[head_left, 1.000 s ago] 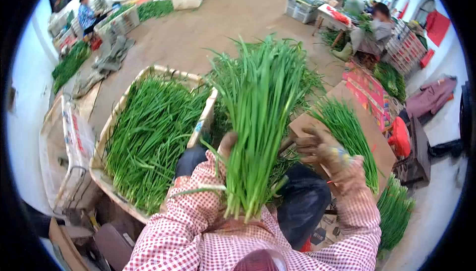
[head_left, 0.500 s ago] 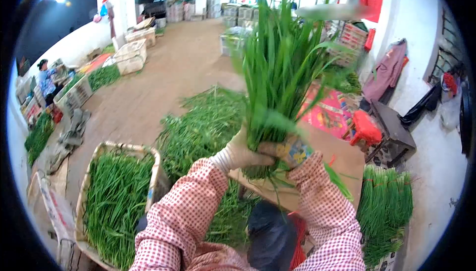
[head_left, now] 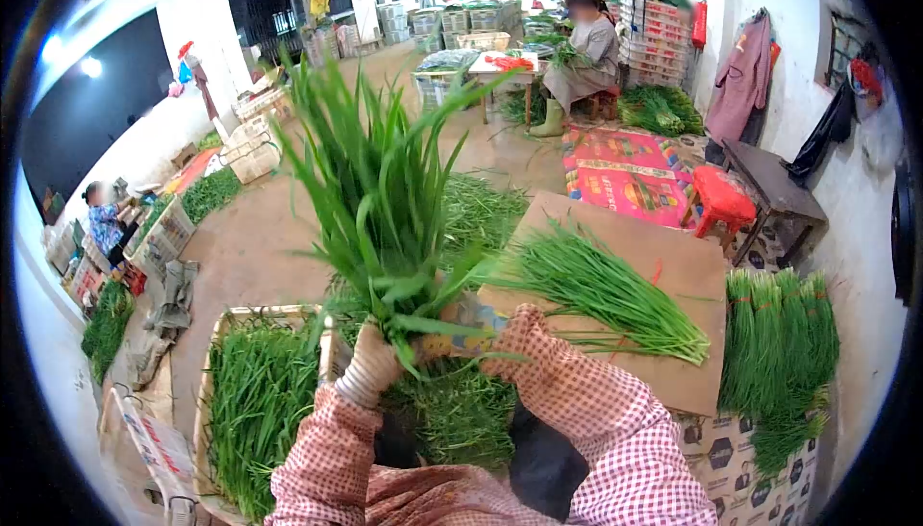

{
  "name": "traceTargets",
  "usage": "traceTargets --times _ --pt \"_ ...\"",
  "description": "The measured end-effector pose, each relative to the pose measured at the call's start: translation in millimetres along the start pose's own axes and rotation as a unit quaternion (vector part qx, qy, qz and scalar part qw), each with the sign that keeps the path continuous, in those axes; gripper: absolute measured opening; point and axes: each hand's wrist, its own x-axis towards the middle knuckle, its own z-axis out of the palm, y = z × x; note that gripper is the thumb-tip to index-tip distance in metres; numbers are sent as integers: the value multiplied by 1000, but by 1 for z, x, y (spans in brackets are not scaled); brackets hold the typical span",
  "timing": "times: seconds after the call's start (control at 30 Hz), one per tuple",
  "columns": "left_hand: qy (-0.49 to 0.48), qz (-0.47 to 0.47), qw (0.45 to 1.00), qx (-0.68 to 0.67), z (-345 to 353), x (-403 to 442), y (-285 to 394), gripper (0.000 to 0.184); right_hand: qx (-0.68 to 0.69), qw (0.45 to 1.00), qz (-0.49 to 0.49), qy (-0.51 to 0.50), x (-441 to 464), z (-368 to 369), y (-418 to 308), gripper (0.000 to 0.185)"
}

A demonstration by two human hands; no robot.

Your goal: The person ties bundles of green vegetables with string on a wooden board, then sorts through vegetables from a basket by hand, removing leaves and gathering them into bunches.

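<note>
Both hands hold a thick, upright bunch of long-leaved green chives (head_left: 370, 199) by its lower end, its leaf tips fanning up and outward. My left hand (head_left: 370, 364), in a pale glove, is closed around the left side of the base. My right hand (head_left: 466, 326), in a patterned yellow and blue glove, wraps the right side; leaves partly cover its fingers. To the right, a smaller spread of chives (head_left: 606, 290) lies on a brown board (head_left: 692, 387). Loose greens (head_left: 461, 420) are heaped below and behind my hands.
A crate (head_left: 332, 353) full of greens stands at left. Tied bundles (head_left: 779, 343) lie right of the board. Beyond are a red stool (head_left: 721, 201) and a dark table (head_left: 769, 175). One person (head_left: 588, 50) sits at the back, another (head_left: 104, 223) far left.
The bunch and both hands have moved left and slightly lower. The chives on the board and the seated person at the back now show. My view has turned a little right.
</note>
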Motion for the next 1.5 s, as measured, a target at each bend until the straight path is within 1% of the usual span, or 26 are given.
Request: traceTargets --times 0.03,0.07,0.1,0.13,0.2,0.27,0.3,0.33,0.37,0.4,0.43,0.53,0.63,0.7,0.77,0.83,0.9,1.03,1.1,1.13,1.17,1.23,1.33,1.4,1.43,1.5 --pt "51 -23 998 -37 2 -17 3 46 40 999 2 -17 -1 22 3 63" --pt "102 -41 991 -74 4 -34 6 46 -152 985 -75 -44 -5 44 3 62" --pt "83 68 992 60 -24 -41 -21 42 -243 963 -106 -58 -6 51 9 62" --pt "60 63 968 236 -38 -46 -30 46 -330 931 -141 -65 -8 58 16 62" --pt "26 81 809 581 -64 -54 -50 52 -570 811 -131 3 -11 39 36 55" --pt "50 -108 853 508 -12 -61 -5 70 -665 739 -105 25 -14 41 47 53" --pt "57 -172 766 617 11 -66 18 77 -438 895 -80 14 -13 48 44 55" --pt "54 -80 767 635 5 -76 19 77 -180 982 -51 10 -9 53 35 57" --pt "51 14 761 646 0 -86 18 76 -108 992 -54 31 -5 58 26 57" --pt "46 110 771 625 -10 -92 21 75 -137 986 -71 57 -6 63 20 56" --pt "70 101 847 518 11 -109 40 66 -192 974 -93 75 -5 67 13 55" --pt "135 -119 965 191 -6 -125 27 62 -450 871 -180 76 -6 76 8 53" --pt "75 -150 962 -217 6 -123 0 60 -661 698 -276 -19 -15 84 33 51" --pt "32 -114 948 -295 1 -121 -15 58 -719 618 -303 -99 -33 85 58 50" --pt "20 -104 945 -310 -3 -124 -24 57 -731 592 -286 -182 -64 77 88 49" --pt "21 -112 948 -298 -8 -129 -28 56 -705 617 -246 -248 -89 67 100 58" --pt "30 -128 954 -270 -11 -135 -28 55 -660 644 -278 -269 -94 65 96 57" --pt "71 -165 972 -155 -22 -141 -20 56 -614 693 -196 -324 -98 90 64 47" --pt "91 -187 977 -46 -36 -147 -9 57 -473 837 -118 -249 -117 88 66 46" --pt "53 -199 977 64 -44 -147 0 58 -461 860 -142 -165 -128 77 69 46" --pt "105 -213 971 35 -44 -160 8 59 -190 977 77 61 -151 80 82 54" --pt "65 -217 964 136 -42 -178 23 63 167 969 79 165 -151 58 102 71" --pt "56 -263 955 122 -49 -220 14 76 316 928 114 161 -155 60 111 82" --pt "32 -289 936 198 -52 -253 0 80 369 919 65 124 -148 44 115 82" --pt "87 -289 947 108 -34 -266 -9 81 404 911 14 76 -142 34 115 81" --pt "52 -312 930 186 -28 -290 -21 72 302 918 63 250 -132 17 97 72"
